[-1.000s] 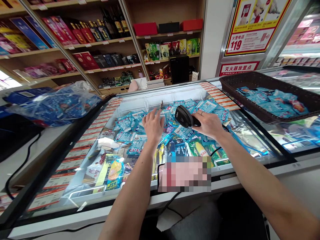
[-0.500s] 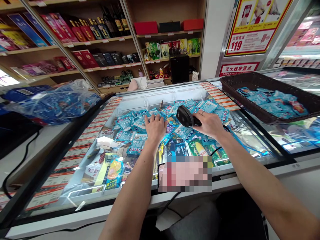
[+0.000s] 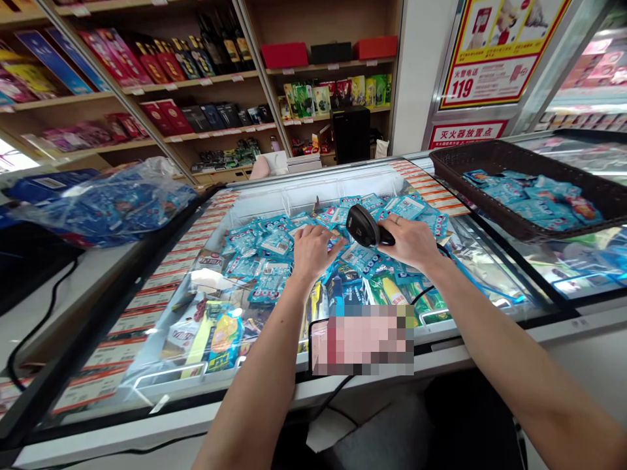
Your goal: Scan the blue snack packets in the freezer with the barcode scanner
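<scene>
My right hand (image 3: 410,243) is wrapped round the handle of a black barcode scanner (image 3: 361,226), whose head points left toward my other hand. Many small blue packets (image 3: 268,282) lie spread over the glass top of a chest freezer. Over the middle of these packets is my left hand (image 3: 313,253), palm down, with its thumb held apart from the fingers. Its fingertips are partly hidden, and I see nothing gripped in it. A phone (image 3: 319,346) with a blurred-out screen lies at the freezer's front edge, between my forearms.
At the right, a dark brown basket (image 3: 494,219) holds more blue packets. A clear plastic bag (image 3: 122,205) full of blue packets sits at the left. Price labels (image 3: 161,274) line the glass. The scanner's black cable passes by my right wrist. Stocked shelves (image 3: 196,81) stand behind.
My left hand has shifted slightly to the right, nearer the scanner, and its fingers are less spread. The right hand and scanner have hardly moved.
</scene>
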Action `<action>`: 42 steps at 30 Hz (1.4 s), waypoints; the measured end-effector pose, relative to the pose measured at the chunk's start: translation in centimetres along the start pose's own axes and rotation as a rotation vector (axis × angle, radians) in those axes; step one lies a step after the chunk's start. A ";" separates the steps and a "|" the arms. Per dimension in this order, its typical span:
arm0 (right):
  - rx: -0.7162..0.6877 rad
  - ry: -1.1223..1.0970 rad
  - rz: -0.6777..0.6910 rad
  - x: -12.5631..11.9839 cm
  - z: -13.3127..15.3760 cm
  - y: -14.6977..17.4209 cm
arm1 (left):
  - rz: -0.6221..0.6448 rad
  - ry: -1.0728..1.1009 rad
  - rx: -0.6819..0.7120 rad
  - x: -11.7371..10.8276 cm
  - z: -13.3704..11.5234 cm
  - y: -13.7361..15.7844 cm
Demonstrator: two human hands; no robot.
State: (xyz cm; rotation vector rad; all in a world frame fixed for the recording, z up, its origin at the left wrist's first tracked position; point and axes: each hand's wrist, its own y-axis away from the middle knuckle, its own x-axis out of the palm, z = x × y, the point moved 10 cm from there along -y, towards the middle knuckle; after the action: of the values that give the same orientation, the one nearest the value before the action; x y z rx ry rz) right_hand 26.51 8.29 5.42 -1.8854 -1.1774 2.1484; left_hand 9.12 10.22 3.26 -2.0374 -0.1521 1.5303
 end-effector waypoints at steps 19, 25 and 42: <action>-0.011 -0.002 -0.001 -0.1 0.2 0.1 | 0.206 0.151 -0.105 4.0 1.1 0.0; -0.011 0.004 -0.015 0.0 0.1 0.1 | 0.220 0.354 -0.162 3.2 2.2 0.0; -0.103 -0.013 -0.014 0.3 1.1 0.2 | -0.143 0.545 -0.343 1.4 6.5 -0.3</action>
State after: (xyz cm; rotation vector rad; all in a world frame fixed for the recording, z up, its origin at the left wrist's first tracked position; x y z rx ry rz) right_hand 25.53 7.74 4.99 -1.8997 -1.3242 2.1350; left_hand 3.79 13.47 1.07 -2.5726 -0.3540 0.8609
